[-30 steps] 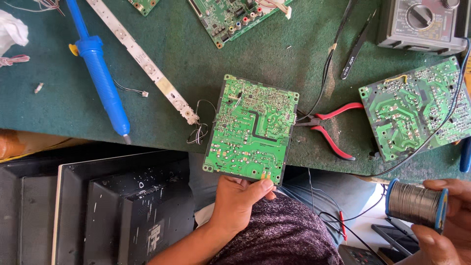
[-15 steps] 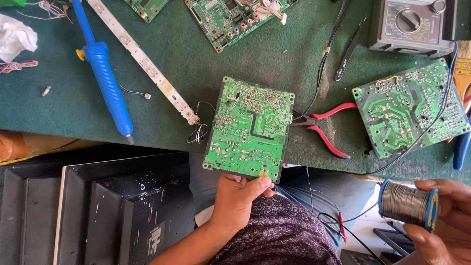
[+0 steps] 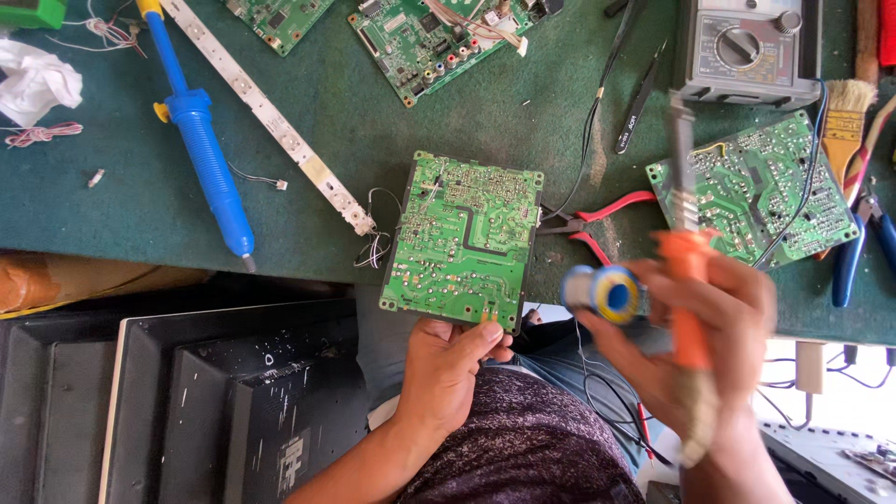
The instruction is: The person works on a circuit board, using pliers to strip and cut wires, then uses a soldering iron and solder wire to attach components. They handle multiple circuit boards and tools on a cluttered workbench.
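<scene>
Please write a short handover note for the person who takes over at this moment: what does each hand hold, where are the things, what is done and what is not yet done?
Left hand: grips the near edge of the green circuit board, which lies solder side up on the green mat.
Right hand: holds the orange-handled soldering iron and the solder spool together, raised above the mat; blurred.
Nearby: red-handled pliers beside the board, blue desoldering pump to its left.
Done: board positioned, tools picked up.
Left: the iron tip does not yet touch the board.
</scene>
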